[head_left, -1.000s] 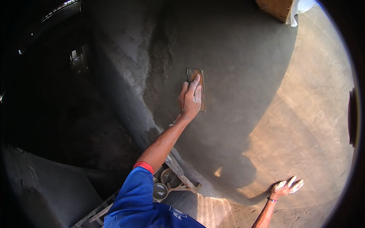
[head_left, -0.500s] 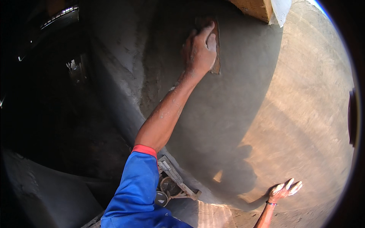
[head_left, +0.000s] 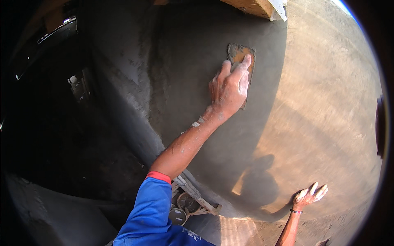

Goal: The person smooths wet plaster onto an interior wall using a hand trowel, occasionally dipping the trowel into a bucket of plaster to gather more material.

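My left hand (head_left: 230,88), at the end of a blue sleeve with a red cuff, is closed on a plastering float (head_left: 241,52). The float is a flat rectangular board smeared with grey mortar, its face against the shaded grey wall (head_left: 217,135). One finger lies stretched along its back; my hand hides the grip. Lower right, my right hand (head_left: 308,196) rests with spread fingers on the sunlit part of the wall, holding nothing. A dark beaded bracelet (head_left: 296,211) circles that wrist.
A wooden beam (head_left: 250,6) with a white scrap (head_left: 279,9) juts out at the top. Round containers (head_left: 177,216) and a wooden frame (head_left: 196,195) stand below my left arm. Left of the wall's edge (head_left: 139,123) is a dark interior.
My left hand has moved the float down and slightly right across the wall. The view has shifted a little. My right hand stays on the wall with its fingers spread.
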`<state>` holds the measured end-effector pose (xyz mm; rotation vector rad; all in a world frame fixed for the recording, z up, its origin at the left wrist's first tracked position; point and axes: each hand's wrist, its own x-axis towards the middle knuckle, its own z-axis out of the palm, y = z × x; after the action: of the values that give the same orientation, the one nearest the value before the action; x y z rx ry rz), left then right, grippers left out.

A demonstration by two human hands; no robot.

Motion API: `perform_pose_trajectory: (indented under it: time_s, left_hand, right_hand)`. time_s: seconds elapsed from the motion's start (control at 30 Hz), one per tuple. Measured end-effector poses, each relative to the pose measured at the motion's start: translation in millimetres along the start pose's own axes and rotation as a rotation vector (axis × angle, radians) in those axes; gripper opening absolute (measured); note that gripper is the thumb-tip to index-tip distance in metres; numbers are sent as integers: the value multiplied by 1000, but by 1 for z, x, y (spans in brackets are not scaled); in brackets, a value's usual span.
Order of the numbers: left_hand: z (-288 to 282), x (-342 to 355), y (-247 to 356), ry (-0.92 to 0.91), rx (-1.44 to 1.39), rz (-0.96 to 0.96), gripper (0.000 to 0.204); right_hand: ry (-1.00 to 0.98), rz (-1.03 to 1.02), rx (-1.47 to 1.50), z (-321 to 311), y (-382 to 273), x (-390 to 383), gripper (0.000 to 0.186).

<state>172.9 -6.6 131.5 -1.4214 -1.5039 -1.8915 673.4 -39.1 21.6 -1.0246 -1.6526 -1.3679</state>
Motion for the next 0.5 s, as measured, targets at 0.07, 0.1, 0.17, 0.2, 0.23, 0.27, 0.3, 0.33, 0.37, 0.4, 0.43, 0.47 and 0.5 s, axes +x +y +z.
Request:
perform_pose_trajectory:
  time_s: [0.07, 0.1, 0.17, 0.2, 0.23, 0.27, 0.3, 0.33, 0.37, 0.4, 0.43, 0.47, 0.5]
  left_hand:
    - [1, -26, -26, -12, 35, 23, 39]
    - [-3, -30, -31, -9, 54, 51, 40]
    - [-15, 11, -48, 102, 64, -79, 38]
    - [-19, 44, -56, 213, 83, -73, 37]
    - [-20, 72, -55, 245, -3, -23, 36]
    - [-19, 84, -41, 243, -18, -23, 36]
    - [-22, 94, -28, 206, -26, -62, 36]
    - [-22, 98, -20, 169, -34, -101, 36]
    - [-19, 86, -12, 156, 23, -78, 36]
    - [-14, 68, 3, 149, 74, -50, 36]
    - [-6, 44, 16, 82, 77, -71, 38]
    - [3, 21, 20, 43, 46, -46, 37]
    - [3, 4, 19, -19, 38, -75, 37]
  right_hand:
    - [6, -15, 16, 5, -2, -2, 44]
    - [11, -16, 22, 6, -3, -1, 45]
    - [19, -17, 26, 4, -6, 3, 45]
    - [27, -16, 39, 5, -9, 5, 45]
    - [29, -17, 42, 3, -9, 6, 45]
    - [28, -19, 27, 2, -7, 7, 45]
    - [30, -6, 33, 2, -8, 6, 45]
    - [31, 6, 40, 2, -8, 6, 45]
    - [19, 10, 42, 0, -9, 4, 45]
    - [30, -1, 27, 0, -7, 5, 46]
    - [40, -15, 15, 0, -6, 7, 46]
    - [34, -16, 21, 1, -6, 6, 46]
    - [30, -17, 18, 2, -4, 4, 46]
